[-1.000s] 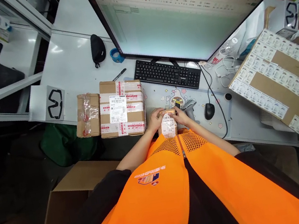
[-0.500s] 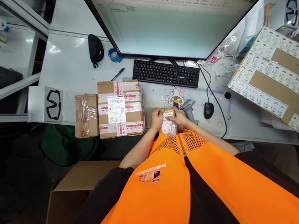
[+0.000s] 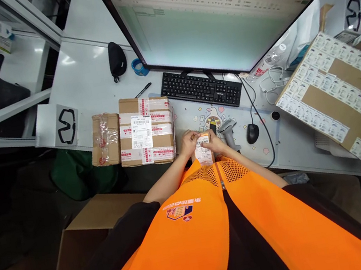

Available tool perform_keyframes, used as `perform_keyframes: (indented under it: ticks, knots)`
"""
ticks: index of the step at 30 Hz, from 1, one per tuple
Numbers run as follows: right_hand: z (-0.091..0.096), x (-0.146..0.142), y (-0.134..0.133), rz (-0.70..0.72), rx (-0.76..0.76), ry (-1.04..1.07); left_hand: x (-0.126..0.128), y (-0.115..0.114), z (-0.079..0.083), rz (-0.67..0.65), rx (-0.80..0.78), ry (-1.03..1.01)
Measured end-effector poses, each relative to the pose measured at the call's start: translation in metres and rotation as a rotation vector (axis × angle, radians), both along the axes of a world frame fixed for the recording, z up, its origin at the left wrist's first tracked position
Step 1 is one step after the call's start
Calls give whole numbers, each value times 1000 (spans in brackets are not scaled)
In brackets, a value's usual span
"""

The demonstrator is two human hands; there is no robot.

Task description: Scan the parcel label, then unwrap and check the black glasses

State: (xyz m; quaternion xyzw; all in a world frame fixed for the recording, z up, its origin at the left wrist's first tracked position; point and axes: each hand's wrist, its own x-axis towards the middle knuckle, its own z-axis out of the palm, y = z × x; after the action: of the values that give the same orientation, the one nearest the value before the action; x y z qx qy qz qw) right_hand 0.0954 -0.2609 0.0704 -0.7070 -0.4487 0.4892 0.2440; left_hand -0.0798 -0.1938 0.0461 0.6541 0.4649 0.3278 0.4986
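A small parcel (image 3: 204, 155) with a white printed label, orange along its top edge, is at the desk's front edge against my orange vest. My left hand (image 3: 189, 143) is closed, its fingertips pinching at the parcel's upper left corner. On the other side my right hand (image 3: 216, 142) grips the parcel, with the thumb over the label. Just beyond the right fingers a black and yellow object (image 3: 213, 126) shows; whether that hand touches it I cannot tell. Beside the right hand lies a grey handheld scanner (image 3: 228, 133).
To the left are a large taped carton (image 3: 148, 152) and a smaller one (image 3: 104, 139). A keyboard (image 3: 200, 88) lies below the monitor (image 3: 216, 21); a mouse (image 3: 252, 132) is right of the scanner. A sticker-covered cardboard sheet (image 3: 329, 104) juts over the right side.
The right thumb has shifted slightly on the parcel's label, and the left fingers have moved a little along its top edge. The view has shifted very slightly; the other things stay put.
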Motion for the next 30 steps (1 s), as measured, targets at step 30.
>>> perform_keyframes:
  ticks: [30]
  knots:
    - [4, 50, -38, -378, -104, -515, 5, 2, 3, 52, -73, 7]
